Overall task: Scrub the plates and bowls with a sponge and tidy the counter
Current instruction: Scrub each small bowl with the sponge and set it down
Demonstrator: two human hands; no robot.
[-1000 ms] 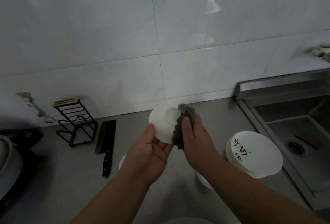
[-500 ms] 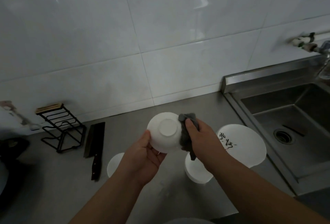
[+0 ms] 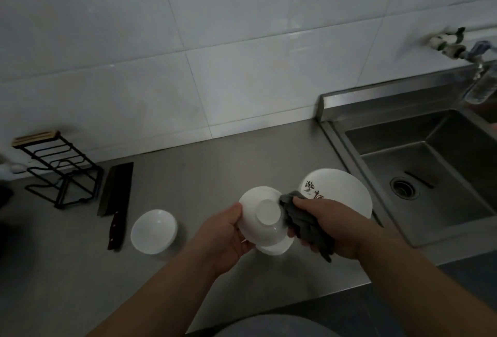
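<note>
Left hand [image 3: 228, 234] grips a small white ceramic bowl [image 3: 265, 218], right hand [image 3: 330, 226] clutching a grey sponge cloth [image 3: 297, 218] against its side; turning the bowl steadily looks wise.

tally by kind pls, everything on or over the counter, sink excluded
Bowls: 3 (held bowl, bowl beneath it, bowl by the cleaver)
Plate with black writing: 1 visible, possibly a stack
Grey sponge: 1
Cleaver: 1
Wire rack: 1
Total: 7

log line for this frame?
phase: scrub | left hand: holds white bowl, base toward camera | right hand: grips grey cloth against bowl side
</note>
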